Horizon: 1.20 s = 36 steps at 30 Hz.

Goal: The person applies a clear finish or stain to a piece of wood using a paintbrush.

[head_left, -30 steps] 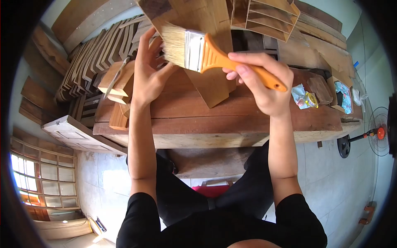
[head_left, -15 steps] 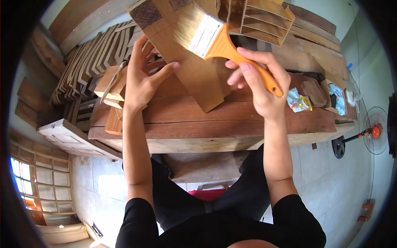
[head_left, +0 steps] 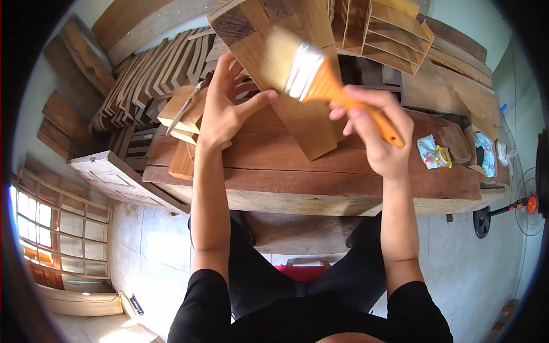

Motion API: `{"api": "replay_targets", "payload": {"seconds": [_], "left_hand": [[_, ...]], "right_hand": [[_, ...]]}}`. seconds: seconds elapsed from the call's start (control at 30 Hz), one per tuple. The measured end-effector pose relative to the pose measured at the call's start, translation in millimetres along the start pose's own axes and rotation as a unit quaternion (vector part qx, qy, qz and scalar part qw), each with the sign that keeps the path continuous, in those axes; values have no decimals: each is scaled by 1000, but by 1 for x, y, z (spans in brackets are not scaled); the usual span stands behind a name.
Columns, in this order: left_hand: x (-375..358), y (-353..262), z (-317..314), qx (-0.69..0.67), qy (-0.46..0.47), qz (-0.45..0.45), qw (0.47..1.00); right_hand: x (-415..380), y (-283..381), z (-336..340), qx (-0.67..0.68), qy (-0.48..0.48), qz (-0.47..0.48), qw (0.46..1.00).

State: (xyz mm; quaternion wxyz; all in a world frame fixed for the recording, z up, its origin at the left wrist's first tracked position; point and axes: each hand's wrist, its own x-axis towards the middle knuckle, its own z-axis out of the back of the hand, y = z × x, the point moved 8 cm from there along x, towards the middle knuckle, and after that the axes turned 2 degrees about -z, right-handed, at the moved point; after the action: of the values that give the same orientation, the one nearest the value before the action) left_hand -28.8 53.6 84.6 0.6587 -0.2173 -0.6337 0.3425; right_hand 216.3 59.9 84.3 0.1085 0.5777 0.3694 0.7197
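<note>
My right hand (head_left: 380, 128) grips the orange handle of a flat paintbrush (head_left: 327, 80), which has a metal band and pale bristles. Motion blurs the bristles, which overlap the upper part of a wooden workpiece (head_left: 303, 123) in this view. That workpiece is made of crossed boards, with dark end grain near its upper left. My left hand (head_left: 229, 111) holds it by the left edge, thumb on the near face and fingers curled behind. Beside my left wrist, a thin tool (head_left: 186, 108) with a dark tip lies on stacked wood blocks (head_left: 184, 121).
Under my hands is a thick wooden bench (head_left: 251, 186). To its left stand many curved wood pieces (head_left: 154, 68). At the back right is a slotted wooden organizer (head_left: 400, 37). A crumpled blue wrapper (head_left: 428, 151) and a box (head_left: 477, 151) sit at right, near a fan (head_left: 514, 206).
The whole view has shifted, so the scene appears further right and lower. The brush is now smeared by motion over the workpiece. Both hands keep their grips.
</note>
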Motion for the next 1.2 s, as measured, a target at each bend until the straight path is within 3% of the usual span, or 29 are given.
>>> {"api": "replay_targets", "payload": {"seconds": [0.03,0.17,0.3,0.4,0.53,0.57,0.67,0.73,0.8,0.9,1.0,1.07,1.13,1.2], "left_hand": [[-1,0,1,7,1,1,1000],[-4,-7,6,-3,-5,-3,1000],[-4,-12,16,14,-71,4,997],[-5,-11,21,5,-82,17,996],[-4,-14,21,-5,-90,8,996],[-4,-19,21,2,-109,-9,994],[-8,-2,42,100,-131,78,983],[-3,-12,29,4,-134,12,991],[-1,-10,30,19,-131,-8,991],[-1,-3,33,19,-148,22,989],[0,-5,32,27,-145,16,989],[1,-6,35,50,-146,7,988],[0,-9,28,23,-142,-2,990],[0,-8,29,23,-136,0,990]], "right_hand": [[0,1,-9,-10,59,2,998],[2,1,2,-16,45,-26,999],[-1,8,-28,-138,198,57,969],[-3,0,-16,-117,110,38,986],[-9,2,5,-15,-107,38,993],[-8,1,-2,-27,-57,40,997],[-1,-1,-10,-59,75,38,995],[-2,-7,7,11,-43,-8,999],[-1,-5,10,6,-71,20,997],[0,-7,-3,-59,90,13,994],[2,-11,16,-8,-34,-4,999],[0,-11,6,-46,31,2,998],[-3,-9,-8,-78,171,-12,982],[-1,-8,1,-83,86,-3,993]]}}
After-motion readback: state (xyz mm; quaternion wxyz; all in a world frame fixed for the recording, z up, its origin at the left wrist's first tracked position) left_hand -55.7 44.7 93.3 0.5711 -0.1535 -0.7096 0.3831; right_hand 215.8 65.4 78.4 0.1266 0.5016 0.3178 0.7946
